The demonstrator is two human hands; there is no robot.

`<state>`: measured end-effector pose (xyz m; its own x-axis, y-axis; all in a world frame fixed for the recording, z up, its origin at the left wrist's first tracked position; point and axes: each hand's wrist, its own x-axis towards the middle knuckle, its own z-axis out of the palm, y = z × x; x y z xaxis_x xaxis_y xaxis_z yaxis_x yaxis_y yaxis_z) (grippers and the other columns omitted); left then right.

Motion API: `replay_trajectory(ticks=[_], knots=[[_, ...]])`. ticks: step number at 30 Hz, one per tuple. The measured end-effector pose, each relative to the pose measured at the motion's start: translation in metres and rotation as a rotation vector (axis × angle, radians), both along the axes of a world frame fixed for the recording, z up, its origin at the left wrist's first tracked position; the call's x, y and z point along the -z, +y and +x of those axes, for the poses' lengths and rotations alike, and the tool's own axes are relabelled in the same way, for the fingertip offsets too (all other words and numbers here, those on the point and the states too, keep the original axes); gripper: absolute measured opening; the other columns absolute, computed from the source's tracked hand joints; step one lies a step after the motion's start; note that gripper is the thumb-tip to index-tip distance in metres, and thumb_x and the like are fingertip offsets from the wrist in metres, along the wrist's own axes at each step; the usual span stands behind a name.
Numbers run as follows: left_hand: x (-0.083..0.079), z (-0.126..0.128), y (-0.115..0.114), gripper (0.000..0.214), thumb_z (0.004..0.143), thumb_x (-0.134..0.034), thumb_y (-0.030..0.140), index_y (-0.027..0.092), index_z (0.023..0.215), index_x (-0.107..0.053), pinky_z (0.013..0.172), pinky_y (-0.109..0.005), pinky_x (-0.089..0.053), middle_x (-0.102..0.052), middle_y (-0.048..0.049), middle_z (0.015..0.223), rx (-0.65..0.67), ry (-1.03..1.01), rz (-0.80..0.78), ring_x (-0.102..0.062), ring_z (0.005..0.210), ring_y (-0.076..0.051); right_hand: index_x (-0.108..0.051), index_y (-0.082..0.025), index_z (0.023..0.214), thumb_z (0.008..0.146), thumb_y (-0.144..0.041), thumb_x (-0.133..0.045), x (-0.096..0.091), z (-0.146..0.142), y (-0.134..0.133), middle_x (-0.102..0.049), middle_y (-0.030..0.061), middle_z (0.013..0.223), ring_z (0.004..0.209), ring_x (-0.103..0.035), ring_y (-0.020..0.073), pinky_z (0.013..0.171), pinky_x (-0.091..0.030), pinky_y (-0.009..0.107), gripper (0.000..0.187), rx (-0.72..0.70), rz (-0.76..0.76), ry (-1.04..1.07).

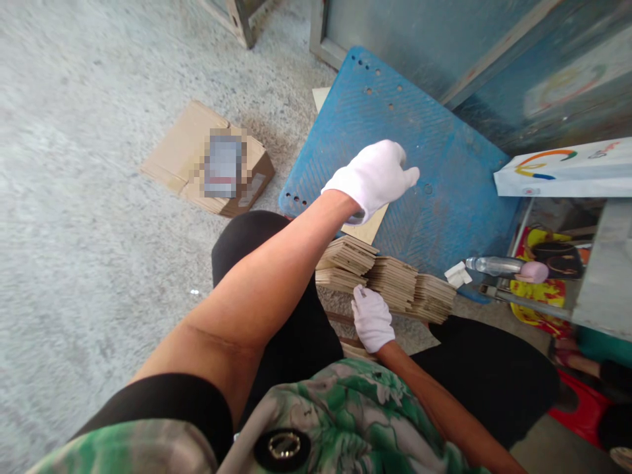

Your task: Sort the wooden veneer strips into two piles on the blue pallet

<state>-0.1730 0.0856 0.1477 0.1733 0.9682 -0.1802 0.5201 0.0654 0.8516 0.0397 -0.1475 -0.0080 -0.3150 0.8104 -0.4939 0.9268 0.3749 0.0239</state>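
Note:
My left hand [374, 176], in a white glove, is stretched out over a blue plastic board [434, 164]. Its fingers are curled on a flat tan cardboard piece [366, 230] that shows below the palm. My right hand [371, 318], also gloved in white, rests low between my knees. Its fingers touch the near edge of several stacks of flat tan cardboard sheets [390, 280] lying on the floor in front of me.
A crushed brown cardboard box [182, 158] lies on the grey concrete floor [89, 217] to the left. A plastic bottle [494, 265] and a white printed bag [567, 171] are at the right. Blue metal panels [494, 59] stand behind the board.

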Motion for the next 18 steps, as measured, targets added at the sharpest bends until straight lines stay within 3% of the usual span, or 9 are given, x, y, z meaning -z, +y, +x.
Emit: replay_trajectory(ticks=[10, 18], knots=[[0.001, 0.005, -0.008, 0.019, 0.072, -0.058, 0.030, 0.014, 0.077, -0.067, 0.074, -0.032, -0.040, -0.064, -0.0110, 0.077, 0.075, 0.047, -0.042, -0.060, 0.092, -0.025, -0.041, -0.012, 0.135, 0.087, -0.030, -0.050, -0.010, -0.006, -0.006, -0.050, 0.0178, 0.126, 0.110, -0.044, 0.0282, 0.088, -0.037, 0.040, 0.052, -0.002, -0.020, 0.020], [0.004, 0.007, -0.007, 0.027, 0.074, -0.059, 0.035, 0.015, 0.087, -0.070, 0.080, -0.030, -0.042, -0.067, -0.0097, 0.082, 0.199, 0.159, -0.069, -0.061, 0.096, -0.026, -0.040, -0.010, 0.134, 0.085, -0.031, -0.052, -0.018, -0.011, -0.003, -0.051, 0.0173, 0.116, 0.105, -0.042, 0.0289, 0.087, -0.034, 0.042, 0.055, -0.011, -0.005, 0.015]])
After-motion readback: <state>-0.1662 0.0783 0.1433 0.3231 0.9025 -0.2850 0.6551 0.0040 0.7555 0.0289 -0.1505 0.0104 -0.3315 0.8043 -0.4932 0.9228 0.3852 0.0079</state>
